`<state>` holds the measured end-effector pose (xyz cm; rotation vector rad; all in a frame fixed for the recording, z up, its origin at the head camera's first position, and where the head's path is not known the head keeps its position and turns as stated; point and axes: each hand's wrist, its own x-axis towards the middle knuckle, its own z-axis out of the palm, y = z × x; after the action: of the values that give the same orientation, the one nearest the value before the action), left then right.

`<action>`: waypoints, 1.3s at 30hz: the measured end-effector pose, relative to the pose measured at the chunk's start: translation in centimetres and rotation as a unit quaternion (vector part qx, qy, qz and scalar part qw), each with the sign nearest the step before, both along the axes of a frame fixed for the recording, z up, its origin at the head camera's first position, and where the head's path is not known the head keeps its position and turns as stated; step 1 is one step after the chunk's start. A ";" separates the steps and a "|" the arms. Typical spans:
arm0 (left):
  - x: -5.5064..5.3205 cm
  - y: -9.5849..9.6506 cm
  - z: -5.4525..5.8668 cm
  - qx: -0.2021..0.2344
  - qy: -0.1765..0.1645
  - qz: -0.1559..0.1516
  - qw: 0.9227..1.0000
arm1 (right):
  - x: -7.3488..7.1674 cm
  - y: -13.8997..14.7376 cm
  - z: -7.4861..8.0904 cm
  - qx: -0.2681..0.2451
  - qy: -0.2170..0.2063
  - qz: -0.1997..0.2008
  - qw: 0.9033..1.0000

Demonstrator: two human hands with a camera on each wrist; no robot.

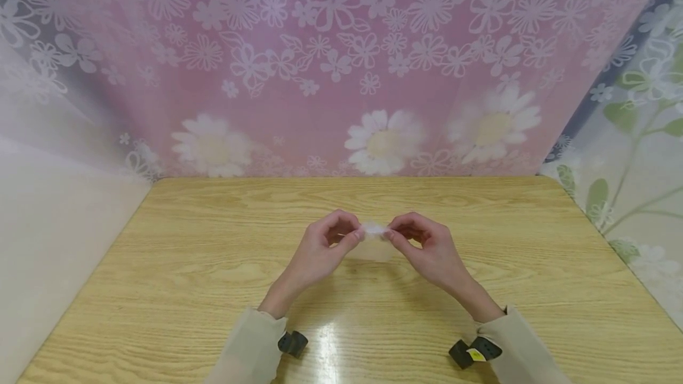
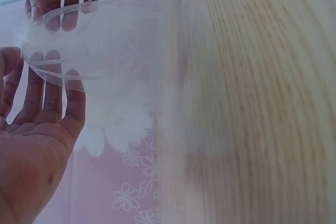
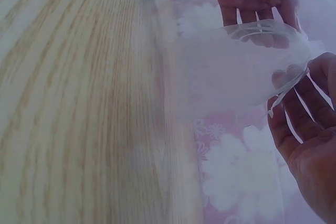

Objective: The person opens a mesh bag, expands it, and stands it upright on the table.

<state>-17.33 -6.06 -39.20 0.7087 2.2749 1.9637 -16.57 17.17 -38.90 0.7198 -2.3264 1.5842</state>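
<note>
A small sheer white drawstring pouch (image 1: pixel 376 250) hangs between the two hands, a little above the middle of the table. My left hand (image 1: pixel 325 249) pinches its gathered top edge from the left, thumb against forefinger. From the right, my right hand (image 1: pixel 428 250) pinches the same edge. Through the thin mesh of the pouch (image 2: pixel 105 40), fingertips of both hands show in the left wrist view. Seen from the right wrist, the pouch (image 3: pixel 226 72) has a thin white cord (image 3: pixel 271 109) dangling by the right fingers.
The hands are over a wood-grain table (image 1: pixel 213 301). A pink flowered curtain (image 1: pixel 299 105) stands along its far edge, with pale hangings on the left (image 1: pixel 64 194) and right (image 1: pixel 635 194). Black wrist devices sit at the left cuff (image 1: pixel 293 343) and right cuff (image 1: pixel 475 353).
</note>
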 end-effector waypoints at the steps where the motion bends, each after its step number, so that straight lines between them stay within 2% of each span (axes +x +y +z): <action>1: 0.0 0.0 0.0 0.000 0.001 0.000 1.000 | 0.0 0.0 0.0 0.000 0.000 0.001 1.000; 6: 0.1 0.0 0.0 -0.002 0.009 -0.003 1.000 | 0.0 0.2 -0.2 0.009 0.005 -0.003 1.000; 27: 0.6 -0.5 0.0 -0.012 -0.002 0.006 1.000 | 0.4 0.3 -0.2 0.026 0.003 -0.003 1.000; 39: 0.6 -0.8 0.1 -0.016 0.001 0.015 1.000 | 0.5 0.3 0.0 0.016 -0.006 -0.003 1.000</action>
<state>-16.70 -6.87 -39.10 0.6763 2.3263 1.9354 -16.11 17.52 -38.89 0.7118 -2.3656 1.5562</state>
